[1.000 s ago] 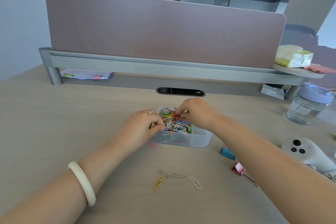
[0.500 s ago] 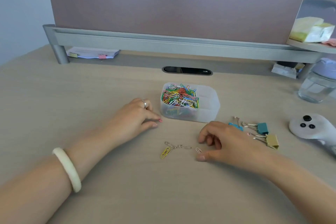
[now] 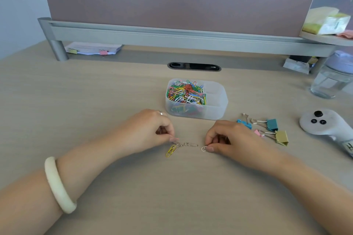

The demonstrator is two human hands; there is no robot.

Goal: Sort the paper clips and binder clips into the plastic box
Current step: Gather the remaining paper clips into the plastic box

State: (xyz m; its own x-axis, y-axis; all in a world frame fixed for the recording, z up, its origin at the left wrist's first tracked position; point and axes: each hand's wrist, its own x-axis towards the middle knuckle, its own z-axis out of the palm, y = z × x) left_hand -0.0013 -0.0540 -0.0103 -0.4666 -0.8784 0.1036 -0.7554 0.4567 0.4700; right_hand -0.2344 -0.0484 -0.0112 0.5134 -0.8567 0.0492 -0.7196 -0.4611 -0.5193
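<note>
A clear plastic box (image 3: 217, 108) stands mid-desk, its left compartment heaped with coloured paper clips (image 3: 186, 92); its right compartments hold nothing. In front of it lie a yellow paper clip (image 3: 170, 151) and a silver one (image 3: 190, 144). My left hand (image 3: 150, 129) pinches the end of another silver paper clip (image 3: 177, 143) that still lies on the desk. My right hand (image 3: 229, 137) pinches a white paper clip (image 3: 203, 149) against the desk. Right of that hand lie blue (image 3: 245, 123), teal (image 3: 271, 124), pink (image 3: 257, 132) and olive (image 3: 281, 137) binder clips.
A white game controller (image 3: 324, 124) lies at the right, with a lidded glass jar (image 3: 332, 82) behind it. A cable slot (image 3: 193, 66) and a divider rail cross the back. Clipped papers (image 3: 93, 48) sit under the rail at left, a tissue pack (image 3: 324, 21) on a shelf at right.
Both hands left the box and came down to the loose clips in front of it. The left hand moved from beside the box onto the silver clip. The view tipped downward.
</note>
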